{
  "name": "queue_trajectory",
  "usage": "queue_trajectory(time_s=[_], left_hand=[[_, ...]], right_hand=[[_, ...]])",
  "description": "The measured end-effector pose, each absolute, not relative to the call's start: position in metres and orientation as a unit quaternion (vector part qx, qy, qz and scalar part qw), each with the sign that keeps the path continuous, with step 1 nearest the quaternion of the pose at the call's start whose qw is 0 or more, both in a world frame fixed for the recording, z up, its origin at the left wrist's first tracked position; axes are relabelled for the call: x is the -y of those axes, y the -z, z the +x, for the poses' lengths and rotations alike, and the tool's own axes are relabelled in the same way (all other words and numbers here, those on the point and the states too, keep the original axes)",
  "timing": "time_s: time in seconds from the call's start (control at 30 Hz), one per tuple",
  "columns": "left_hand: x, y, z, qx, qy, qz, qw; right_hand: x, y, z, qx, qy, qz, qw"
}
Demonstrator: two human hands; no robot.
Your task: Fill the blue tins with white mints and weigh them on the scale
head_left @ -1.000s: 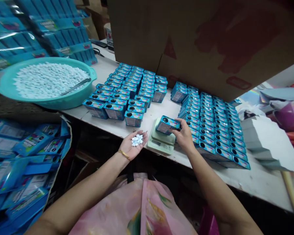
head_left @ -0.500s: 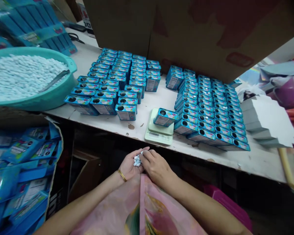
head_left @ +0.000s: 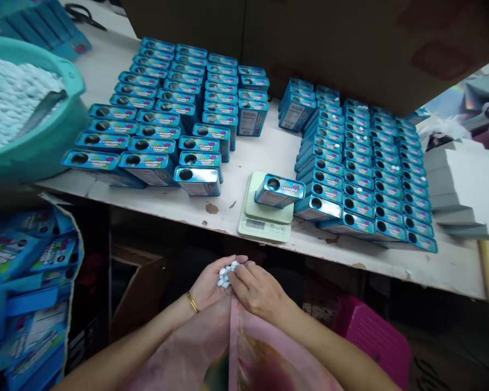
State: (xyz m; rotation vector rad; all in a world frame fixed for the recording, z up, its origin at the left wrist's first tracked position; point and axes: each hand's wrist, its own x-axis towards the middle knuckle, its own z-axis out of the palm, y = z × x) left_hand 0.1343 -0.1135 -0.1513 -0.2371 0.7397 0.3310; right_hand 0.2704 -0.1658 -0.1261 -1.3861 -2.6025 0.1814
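My left hand [head_left: 212, 278] is cupped palm up in front of the table, holding a small heap of pale blue-white candies [head_left: 223, 279]. Over that palm, my right hand [head_left: 257, 288] has its fingers curled down onto the candies; its fingertips are partly hidden among them. Beyond both hands a pale green digital scale [head_left: 264, 231] sits at the table edge. One blue candy tin [head_left: 280, 190] stands on the scale, with a dark round opening in its top. The scale's display is too dim to read.
Rows of blue tins [head_left: 150, 161] stand left of the scale, and more tins [head_left: 350, 222] stand right, some with candies on top. At left are a turquoise tub [head_left: 71, 81] of candies with a scoop [head_left: 41, 114] and a carton of blue packages [head_left: 28, 304]. A pink stool [head_left: 375, 336] is below.
My view has tilted down and shifted. My hands stay together, with the right fingers still at the candies and more of the heap showing in the left palm.
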Motion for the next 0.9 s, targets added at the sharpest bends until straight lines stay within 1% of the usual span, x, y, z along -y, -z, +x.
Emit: queue_trajectory(time_s=[0.33, 0.47, 0.53, 0.6, 0.67, 0.73, 0.77, 0.83, 0.9], left_hand=[[0.099, 0.160, 0.140, -0.401, -0.155, -0.061, 0.901], [0.099, 0.161, 0.146, -0.395, -0.146, -0.099, 0.902], [0.097, 0.155, 0.146, -0.398, -0.155, -0.132, 0.895], [0.088, 0.139, 0.137, -0.400, -0.185, -0.151, 0.885], [0.068, 0.110, 0.115, -0.387, -0.259, -0.138, 0.874], [0.037, 0.072, 0.082, -0.357, -0.391, -0.080, 0.844], [0.017, 0.052, 0.062, -0.344, -0.467, -0.033, 0.814], [-0.025, 0.014, 0.019, -0.334, -0.591, 0.070, 0.731], [-0.070, -0.012, -0.023, -0.345, -0.696, 0.155, 0.610]], right_hand=[[0.150, 0.129, 0.280, 0.857, -0.118, -0.478, 0.150], [0.145, 0.122, 0.287, 0.855, -0.130, -0.474, 0.167], [0.142, 0.113, 0.296, 0.854, -0.129, -0.463, 0.199], [0.138, 0.099, 0.310, 0.826, -0.086, -0.487, 0.270], [0.133, 0.084, 0.325, 0.748, 0.001, -0.562, 0.354], [0.125, 0.073, 0.340, 0.663, 0.075, -0.634, 0.390], [0.119, 0.070, 0.346, 0.644, 0.094, -0.651, 0.390], [0.106, 0.066, 0.356, 0.640, 0.099, -0.670, 0.363], [0.092, 0.068, 0.365, 0.658, 0.082, -0.675, 0.323]])
